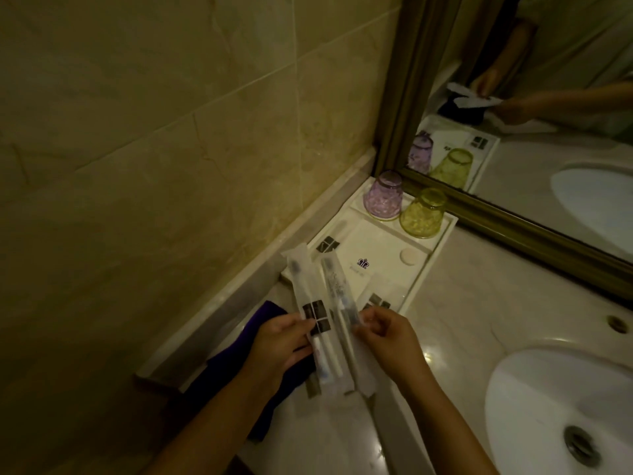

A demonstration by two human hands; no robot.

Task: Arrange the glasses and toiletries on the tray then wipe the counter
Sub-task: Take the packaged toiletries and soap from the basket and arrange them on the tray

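A white tray (pixel 433 260) sits in the counter corner by the wall. A purple glass (pixel 383 196) and a yellow-green glass (pixel 422 214) stand upside down at its far end. A round white soap (pixel 410 257) and small packets (pixel 327 244) lie on it. My left hand (pixel 279 347) grips one clear-wrapped toothbrush packet (pixel 310 296). My right hand (pixel 387 337) pinches a second toothbrush packet (pixel 337 286). Both packets point toward the tray, just above its near end.
A dark purple cloth (pixel 219 378) lies on the counter under my left forearm. A white sink basin (pixel 561 406) is at the right. A framed mirror (pixel 513 108) stands behind the tray, and a tiled wall is on the left.
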